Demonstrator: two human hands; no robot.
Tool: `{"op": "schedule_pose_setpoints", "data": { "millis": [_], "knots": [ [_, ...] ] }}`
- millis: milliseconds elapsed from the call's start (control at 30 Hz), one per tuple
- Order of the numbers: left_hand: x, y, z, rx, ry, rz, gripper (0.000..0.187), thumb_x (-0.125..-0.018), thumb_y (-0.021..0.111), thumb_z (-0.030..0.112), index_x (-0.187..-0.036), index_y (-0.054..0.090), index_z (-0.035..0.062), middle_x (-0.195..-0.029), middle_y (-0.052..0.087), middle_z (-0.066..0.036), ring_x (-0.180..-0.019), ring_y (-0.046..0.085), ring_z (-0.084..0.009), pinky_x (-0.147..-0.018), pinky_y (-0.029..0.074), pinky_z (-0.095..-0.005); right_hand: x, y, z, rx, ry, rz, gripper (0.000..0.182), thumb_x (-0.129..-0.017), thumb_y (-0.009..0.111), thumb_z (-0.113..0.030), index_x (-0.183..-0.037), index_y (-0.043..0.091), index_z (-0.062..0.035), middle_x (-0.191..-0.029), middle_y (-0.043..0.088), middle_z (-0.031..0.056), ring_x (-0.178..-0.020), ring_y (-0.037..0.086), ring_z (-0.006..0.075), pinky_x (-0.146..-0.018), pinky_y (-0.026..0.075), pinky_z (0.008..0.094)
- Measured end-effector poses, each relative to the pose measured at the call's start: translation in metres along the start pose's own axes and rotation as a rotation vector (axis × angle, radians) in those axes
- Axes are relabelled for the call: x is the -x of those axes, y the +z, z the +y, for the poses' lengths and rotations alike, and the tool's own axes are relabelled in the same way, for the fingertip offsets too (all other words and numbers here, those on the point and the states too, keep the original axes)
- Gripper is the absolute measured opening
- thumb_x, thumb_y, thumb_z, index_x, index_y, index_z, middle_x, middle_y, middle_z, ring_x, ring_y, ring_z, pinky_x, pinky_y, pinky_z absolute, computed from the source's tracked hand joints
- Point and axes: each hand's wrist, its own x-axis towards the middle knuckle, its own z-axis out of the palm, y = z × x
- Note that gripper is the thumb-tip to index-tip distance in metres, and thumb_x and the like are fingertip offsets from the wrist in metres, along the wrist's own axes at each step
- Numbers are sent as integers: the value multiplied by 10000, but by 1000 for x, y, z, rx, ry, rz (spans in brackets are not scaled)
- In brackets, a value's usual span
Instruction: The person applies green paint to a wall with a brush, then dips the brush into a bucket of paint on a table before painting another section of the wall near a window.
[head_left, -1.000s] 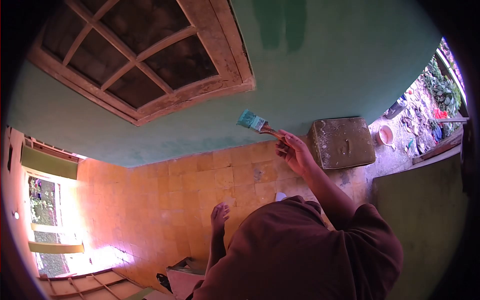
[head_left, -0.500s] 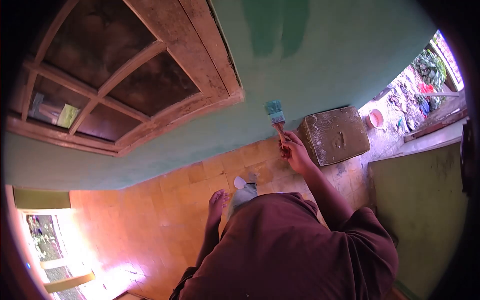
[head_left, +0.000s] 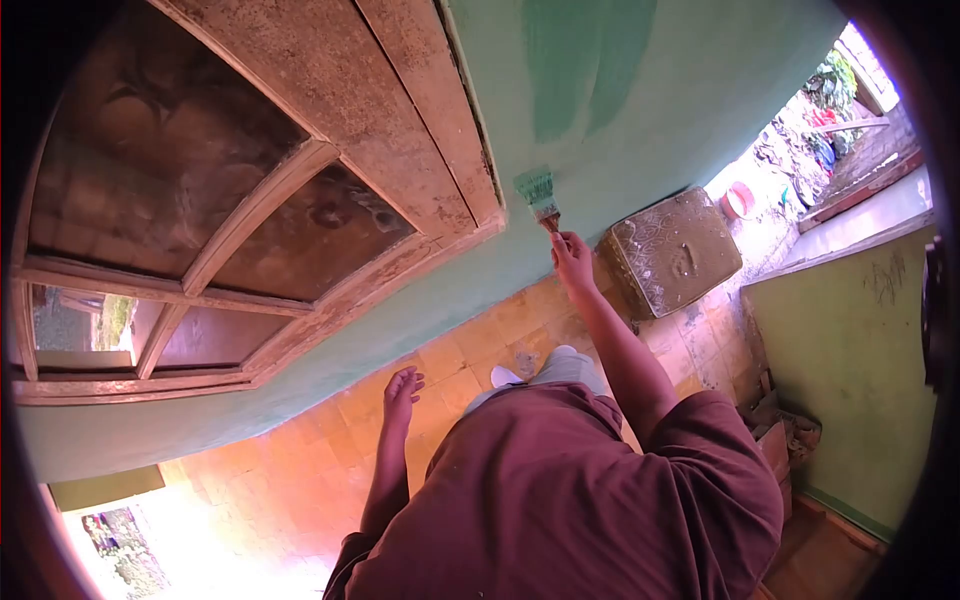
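Note:
My right hand (head_left: 572, 262) is closed around the handle of a paintbrush (head_left: 544, 208), its bristles loaded with green paint. The bristle end lies against or very close to the pale green wall (head_left: 680, 110); a small darker green mark shows at the tips. Higher up the wall are broad strokes of darker green paint (head_left: 575, 60). Off to the left, my left hand (head_left: 403, 386) hangs above the tiled floor with loosely bent fingers and nothing in it.
A wooden-framed window (head_left: 330, 160) juts in at left. Against the wall on the right stands a boxy brown stool or cushion (head_left: 675, 250), and a pink bucket (head_left: 738, 200) sits beyond it near the doorway. Yellowish tiles (head_left: 440, 360) cover the floor. A green panel (head_left: 850, 370) rises at right.
My right hand has raised the brush slightly up and left in view, bringing the bristles to the wall. My left hand has shifted left. The view has tilted, with the window looming larger.

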Motion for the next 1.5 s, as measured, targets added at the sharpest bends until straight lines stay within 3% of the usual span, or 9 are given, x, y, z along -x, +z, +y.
{"op": "schedule_pose_setpoints", "data": {
  "millis": [133, 267, 500, 700, 867, 1033, 1267, 1433, 1500],
  "knots": [
    [-17, 1, 1, 49, 31, 1, 338, -929, 515, 305, -1195, 543, 99, -1079, 628, -49, -975, 601, -171, -774, 449, -300, -12, -24, 64, 256, 169, 72, 266, -930, 553, -299, -842, 550, -49, -592, 478, -14, -423, 410, 66, -381, 292, 232],
    [-24, 31, 4, 78, 6, -43, 322, -940, 502, 300, -1193, 546, 107, -1088, 627, -51, -980, 601, -171, -781, 451, -306, 11, -23, -8, 349, 442, -12, 272, -924, 558, -298, -834, 550, -41, -585, 481, -5, -407, 419, 75, -365, 287, 243],
    [-30, 73, 27, 94, -21, -90, 312, -945, 500, 308, -1185, 545, 114, -1079, 630, -36, -971, 601, -151, -772, 444, -294, 30, -2, -151, 86, 20, -102, 240, -943, 531, -255, -869, 553, -28, -588, 439, -36, -433, 354, 36, -394, 253, 209],
    [-32, 84, 47, 68, 11, -68, 329, -945, 492, 298, -1195, 526, 88, -1072, 620, -52, -988, 597, -163, -788, 450, -305, 12, -6, -128, 25, -271, -103, 253, -937, 546, -257, -874, 551, -12, -605, 452, -27, -533, 390, 50, -476, 304, 215],
    [-38, 82, 67, 145, 292, 89, 259, -937, 520, 223, -1137, 573, 66, -1039, 627, -51, -1004, 581, -147, -800, 445, -274, -14, -31, -28, 402, -250, -50, 251, -931, 559, -248, -857, 555, -9, -619, 470, -9, -553, 423, 73, -492, 339, 253],
    [-30, 92, 143, 86, 583, 294, 160, -915, 553, 118, -1032, 601, 19, -1025, 618, -65, -983, 562, -159, -886, 404, -274, -13, -59, 45, 617, 91, -56, 349, -900, 591, -317, -765, 547, 2, -588, 512, 42, -493, 461, 122, -465, 366, 315],
    [-15, 89, 261, -527, 1301, 701, 197, -896, 539, 61, -1078, 597, 11, -1259, 532, -133, -1295, 374, -325, -1066, 271, -453, 6, -29, -126, 213, 120, -196, 295, -940, 547, -281, -835, 561, -5, -589, 478, -8, -479, 425, 70, -437, 331, 255],
    [-18, 92, 308, -576, 1440, 867, 334, -888, 560, 139, -1206, 542, 37, -1412, 355, -193, -1363, 214, -414, -1085, 179, -558, 13, -26, -157, 17, -285, -204, 222, -946, 547, -215, -889, 553, 0, -620, 452, -39, -546, 415, 37, -480, 328, 208],
    [-24, 96, 316, -587, 1462, 897, 394, -890, 568, 160, -1263, 512, 47, -1462, 281, -199, -1378, 166, -424, -1089, 154, -572, -2, -27, -147, 19, -248, -190, 213, -942, 550, -206, -899, 554, 3, -621, 454, -34, -555, 419, 42, -489, 333, 213]
  ]
}}
